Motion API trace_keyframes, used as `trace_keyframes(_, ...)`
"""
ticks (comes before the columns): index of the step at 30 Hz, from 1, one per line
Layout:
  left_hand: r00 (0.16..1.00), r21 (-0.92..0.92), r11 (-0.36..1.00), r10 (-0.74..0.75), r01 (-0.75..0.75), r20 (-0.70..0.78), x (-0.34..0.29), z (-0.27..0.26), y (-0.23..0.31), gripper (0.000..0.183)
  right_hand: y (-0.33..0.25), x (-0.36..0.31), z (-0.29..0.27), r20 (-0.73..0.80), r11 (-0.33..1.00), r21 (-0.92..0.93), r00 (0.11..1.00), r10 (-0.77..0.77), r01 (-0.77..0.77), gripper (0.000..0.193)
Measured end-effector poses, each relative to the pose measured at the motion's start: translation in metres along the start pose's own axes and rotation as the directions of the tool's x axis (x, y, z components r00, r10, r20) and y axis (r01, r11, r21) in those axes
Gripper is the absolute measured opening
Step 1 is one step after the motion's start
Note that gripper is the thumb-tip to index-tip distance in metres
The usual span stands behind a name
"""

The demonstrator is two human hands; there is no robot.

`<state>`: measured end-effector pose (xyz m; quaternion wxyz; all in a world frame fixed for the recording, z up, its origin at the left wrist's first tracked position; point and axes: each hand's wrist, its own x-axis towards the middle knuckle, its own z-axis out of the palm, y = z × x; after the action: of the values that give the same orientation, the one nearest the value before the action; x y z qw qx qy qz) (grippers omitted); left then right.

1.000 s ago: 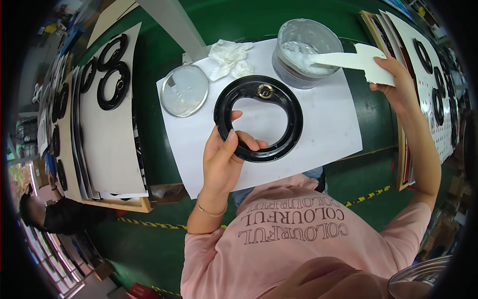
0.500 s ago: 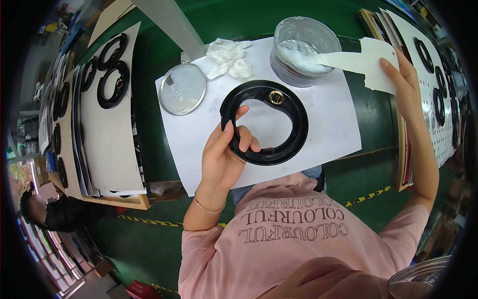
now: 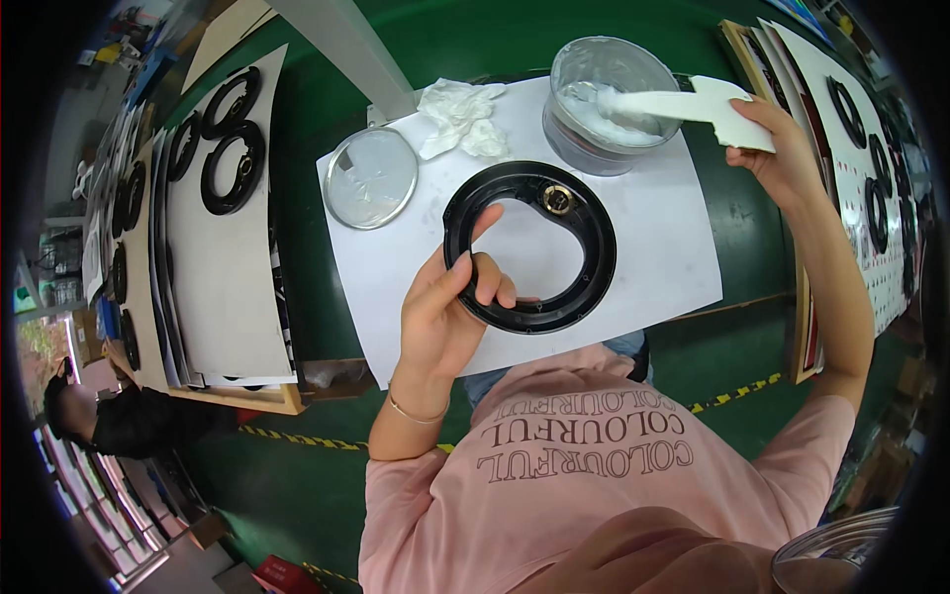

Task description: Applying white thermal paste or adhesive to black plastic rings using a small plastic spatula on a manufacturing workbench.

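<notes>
My left hand (image 3: 445,307) grips the near left rim of a black plastic ring (image 3: 584,247) that has a small brass fitting at its far side. The ring is held over a white paper sheet (image 3: 673,228) on the green table. My right hand (image 3: 782,153) holds a flat white spatula (image 3: 693,104) whose tip dips into the white paste inside a clear round tub (image 3: 604,99) at the far edge of the sheet.
A round clear lid (image 3: 371,178) and a crumpled white tissue (image 3: 460,114) lie at the sheet's far left. Boards with several black rings are stacked at the left (image 3: 223,168) and right (image 3: 871,168). Another person (image 3: 109,421) sits at the lower left.
The spatula's tip has stayed in the tub while my right hand shifted slightly. My left hand has kept its grip on the ring, which sits a little lower in view.
</notes>
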<state>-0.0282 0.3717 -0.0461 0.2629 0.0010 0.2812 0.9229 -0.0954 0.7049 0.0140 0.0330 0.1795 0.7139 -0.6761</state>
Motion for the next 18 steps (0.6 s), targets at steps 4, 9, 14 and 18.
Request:
trace_keyframes(4, 1.0, -0.109, 0.994, -0.016, 0.016, 0.005, 0.003, -0.006, 0.001, 0.044, -0.004, -0.004, 0.002, -0.103, 0.999, -0.002, 0.994, -0.042, 0.042, 0.03)
trace_keyframes(9, 0.999, -0.109, 0.993, -0.029, 0.032, 0.026, 0.006, -0.003, 0.003, 0.041, 0.004, -0.019, 0.002, -0.044, 0.96, -0.115, 0.964, -0.261, 0.254, 0.036)
trace_keyframes(14, 0.997, -0.052, 0.996, -0.076, 0.078, 0.033, 0.011, 0.007, 0.007, 0.041, 0.016, -0.051, -0.019, 0.415, 0.375, -0.561, 0.643, -0.644, 0.738, 0.022)
trace_keyframes(18, 0.993, -0.059, 0.993, -0.098, 0.102, 0.066, 0.015, 0.006, 0.011, 0.04, -0.002, -0.056, 0.002, 0.646, 0.176, -0.321, 0.35, -0.678, 0.931, 0.015)
